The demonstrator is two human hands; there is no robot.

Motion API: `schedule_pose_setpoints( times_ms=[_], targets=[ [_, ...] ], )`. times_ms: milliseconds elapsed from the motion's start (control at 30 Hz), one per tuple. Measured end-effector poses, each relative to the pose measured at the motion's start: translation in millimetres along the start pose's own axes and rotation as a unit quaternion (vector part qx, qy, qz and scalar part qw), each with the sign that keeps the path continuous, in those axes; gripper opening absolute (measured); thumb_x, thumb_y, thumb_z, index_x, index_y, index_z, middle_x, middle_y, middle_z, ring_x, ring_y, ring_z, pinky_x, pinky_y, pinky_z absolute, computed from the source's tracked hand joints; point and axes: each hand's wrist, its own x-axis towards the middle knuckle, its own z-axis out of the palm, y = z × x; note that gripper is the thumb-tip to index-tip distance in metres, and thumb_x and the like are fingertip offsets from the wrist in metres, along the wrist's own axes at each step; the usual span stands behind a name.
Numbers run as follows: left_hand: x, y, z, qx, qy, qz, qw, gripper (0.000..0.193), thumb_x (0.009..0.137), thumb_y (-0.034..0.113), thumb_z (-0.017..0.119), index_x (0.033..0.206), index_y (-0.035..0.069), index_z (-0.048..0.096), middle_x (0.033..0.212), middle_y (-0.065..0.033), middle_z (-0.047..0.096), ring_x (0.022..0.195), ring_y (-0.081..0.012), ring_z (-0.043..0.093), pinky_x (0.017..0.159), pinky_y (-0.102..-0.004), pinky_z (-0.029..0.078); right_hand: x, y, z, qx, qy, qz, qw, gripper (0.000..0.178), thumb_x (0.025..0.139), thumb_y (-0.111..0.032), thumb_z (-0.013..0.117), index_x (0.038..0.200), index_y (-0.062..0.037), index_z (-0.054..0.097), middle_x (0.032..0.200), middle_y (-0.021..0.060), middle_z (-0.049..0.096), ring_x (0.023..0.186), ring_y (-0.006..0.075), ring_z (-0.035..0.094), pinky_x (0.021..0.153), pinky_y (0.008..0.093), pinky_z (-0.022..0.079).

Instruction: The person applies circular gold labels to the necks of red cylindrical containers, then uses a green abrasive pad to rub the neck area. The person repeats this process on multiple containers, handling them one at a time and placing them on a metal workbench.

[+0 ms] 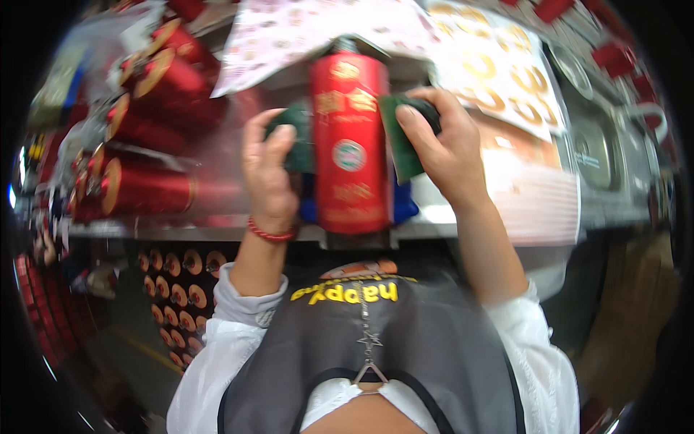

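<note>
In front of me lies a red bottle (351,184) with gold lettering and a round white-and-green label. Its narrow dark neck points away from me. Along its left side, my left hand (269,163) grips a dark green pad (298,137) between thumb and fingers. To the right of the bottle, my right hand (450,141) pinches another green pad (399,141), its flat face turned toward the bottle. Whether either pad presses on the bottle is hard to tell. Something blue (403,205) shows beneath the bottle.
Several red bottles (148,184) lie on the left of the metal table. Behind the work is a pink-patterned sheet (271,40); a sheet of gold decals (483,69) sits to its right. White striped sheets (538,206) and a metal basin (600,155) are on the right.
</note>
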Motion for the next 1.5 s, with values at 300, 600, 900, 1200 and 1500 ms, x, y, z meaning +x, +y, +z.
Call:
schedule_pose_setpoints(
  times_ms=[300,600,900,1200,1500],
  targets=[
    [-9,-20,-73,0.238,-0.019,0.008,0.971,0.027,0.097,0.010,0.061,0.123,0.002,0.058,0.109,-0.0050,0.064,0.096,-0.0092,0.059,0.088,-0.0255,0.048,-71,86,-179,-0.425,-0.084,-0.049,0.900,0.050,0.080,0.017,0.048,0.123,-0.0023,0.065,0.140,0.0141,0.059,0.126,0.0344,0.054,0.109,0.0392,0.043],
    [-23,-23,-68,0.494,-0.020,0.157,0.855,0.044,0.099,0.018,0.061,0.139,0.001,0.050,0.135,-0.0128,0.053,0.121,-0.0198,0.052,0.099,-0.0340,0.044,-28,116,-209,-0.398,-0.205,0.034,0.894,0.011,0.095,-0.011,0.061,0.102,-0.0018,0.061,0.098,0.0094,0.059,0.101,0.0265,0.052,0.090,0.0369,0.044],
    [-69,-11,-25,0.401,-0.188,0.190,0.876,0.087,0.085,0.045,0.077,0.147,-0.003,0.040,0.142,-0.0210,0.049,0.132,-0.0323,0.047,0.108,-0.0434,0.037,-18,127,-199,-0.335,-0.155,-0.017,0.929,0.015,0.092,-0.014,0.068,0.089,-0.0006,0.062,0.085,0.0078,0.053,0.084,0.0232,0.052,0.077,0.0339,0.043],
    [-54,27,-20,0.449,-0.257,0.295,0.803,0.097,0.080,0.060,0.076,0.149,0.002,0.040,0.145,-0.0222,0.045,0.132,-0.0385,0.042,0.114,-0.0480,0.029,-51,-29,-99,-0.231,-0.176,-0.134,0.947,0.012,0.076,0.003,0.073,0.081,-0.0007,0.062,0.095,0.0093,0.052,0.101,0.0286,0.053,0.086,0.0401,0.043],
    [-72,47,6,0.360,-0.241,0.242,0.868,0.016,0.092,0.023,0.070,0.085,0.009,0.065,0.136,-0.0207,0.054,0.117,-0.0337,0.045,0.106,-0.0456,0.030,-69,-68,-14,-0.087,-0.172,-0.128,0.973,0.016,0.072,-0.001,0.076,0.082,0.0004,0.062,0.099,0.0109,0.053,0.103,0.0290,0.054,0.090,0.0392,0.045]
  ],
)
